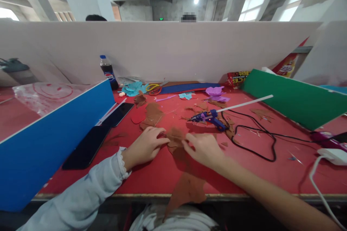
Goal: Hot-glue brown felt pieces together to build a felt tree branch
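Note:
Between my hands, low over the red tabletop, is a thin brown piece (176,140), felt or paper, its edges blurred. My left hand (146,145) pinches its left side with thumb and fingers. On its right side, the curled fingers of my right hand (204,149) grip it. A larger brown scrap (188,189) lies below them and hangs over the table's front edge. Just beyond my left hand lies another brown sheet (153,113). A blue glue gun (207,117) with a long white glue stick rests past my right hand, its small red light on.
Two dark phones (85,148) lie left beside a blue board (62,133). A cola bottle (107,72), scissors (157,88) and turquoise scraps (134,88) are at the back. A green board (292,97) stands right. The black cord (273,148) loops toward a power strip (326,139).

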`<state>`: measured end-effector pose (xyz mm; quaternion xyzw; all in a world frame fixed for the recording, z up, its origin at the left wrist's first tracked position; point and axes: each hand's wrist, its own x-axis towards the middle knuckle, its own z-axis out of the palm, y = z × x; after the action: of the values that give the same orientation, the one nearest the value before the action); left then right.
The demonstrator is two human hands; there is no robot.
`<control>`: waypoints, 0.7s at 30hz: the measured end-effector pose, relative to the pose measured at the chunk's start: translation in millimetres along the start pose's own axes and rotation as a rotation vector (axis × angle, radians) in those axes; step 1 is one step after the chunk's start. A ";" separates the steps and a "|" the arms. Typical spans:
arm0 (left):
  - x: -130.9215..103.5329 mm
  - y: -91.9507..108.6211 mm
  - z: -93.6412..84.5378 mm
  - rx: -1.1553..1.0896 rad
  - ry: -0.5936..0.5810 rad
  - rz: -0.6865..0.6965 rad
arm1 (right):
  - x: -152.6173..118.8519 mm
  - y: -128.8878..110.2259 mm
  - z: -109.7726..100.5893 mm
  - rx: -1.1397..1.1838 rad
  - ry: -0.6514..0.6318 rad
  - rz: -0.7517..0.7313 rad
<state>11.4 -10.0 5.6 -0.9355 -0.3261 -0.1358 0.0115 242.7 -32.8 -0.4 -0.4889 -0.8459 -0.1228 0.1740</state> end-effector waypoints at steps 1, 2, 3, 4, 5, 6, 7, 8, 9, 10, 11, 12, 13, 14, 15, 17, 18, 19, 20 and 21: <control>-1.1 0.7 -0.2 0.009 -0.002 -0.009 | -0.5 8.5 -3.0 -0.041 0.052 0.040; -2.0 1.5 -0.2 0.015 -0.006 -0.020 | -1.6 18.6 -6.3 -0.098 0.108 0.062; -2.7 2.2 -0.2 0.018 -0.011 -0.030 | -3.3 29.9 -9.8 -0.166 0.143 0.073; -3.2 3.0 -0.1 0.021 -0.017 -0.038 | -5.4 41.8 -13.2 -0.223 0.149 0.077; -3.4 3.7 -0.1 0.027 -0.024 -0.042 | -8.0 53.6 -16.5 -0.266 0.132 0.086; -3.4 4.5 -0.1 0.035 -0.032 -0.043 | -10.8 64.5 -19.4 -0.304 0.113 0.107; -3.3 5.2 -0.3 0.044 -0.039 -0.040 | -13.7 74.2 -21.8 -0.337 0.083 0.145; -3.0 5.8 -0.5 0.053 -0.044 -0.037 | -16.3 82.2 -23.5 -0.362 0.042 0.183; -2.8 6.3 -0.7 0.062 -0.045 -0.034 | -18.3 88.7 -24.6 -0.379 -0.008 0.223; -2.6 6.6 -0.8 0.069 -0.041 -0.034 | -19.7 93.9 -24.8 -0.395 -0.036 0.271; -2.5 6.7 -0.6 0.073 -0.035 -0.037 | -20.2 98.3 -24.1 -0.403 -0.053 0.303; -2.5 6.5 -0.1 0.074 -0.032 -0.041 | -19.6 102.3 -22.4 -0.399 -0.061 0.320; -2.6 6.1 0.7 0.071 -0.035 -0.046 | -18.1 106.4 -19.8 -0.381 -0.065 0.319; -2.7 5.6 1.8 0.065 -0.041 -0.050 | -15.5 110.9 -16.2 -0.347 -0.072 0.300; -2.9 5.0 3.0 0.060 -0.051 -0.051 | -12.1 115.9 -11.9 -0.298 -0.094 0.269; -2.9 4.4 5.2 0.057 -0.065 -0.044 | -3.1 126.8 -2.1 -0.174 -0.167 0.218; -2.8 4.4 6.0 0.062 -0.067 -0.035 | 2.0 132.0 2.7 -0.120 -0.200 0.204; -2.6 4.7 6.5 0.069 -0.067 -0.027 | 7.1 136.6 7.0 -0.069 -0.228 0.182; -2.2 5.2 6.6 0.078 -0.068 -0.017 | 12.1 140.4 10.6 -0.013 -0.251 0.166; -1.8 5.8 6.5 0.086 -0.071 -0.011 | 16.6 143.4 13.3 0.049 -0.260 0.182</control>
<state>15.2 -14.9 -0.7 -0.9365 -0.3371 -0.0882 0.0393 357.4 55.8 -0.3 -0.5710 -0.8163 -0.0213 0.0851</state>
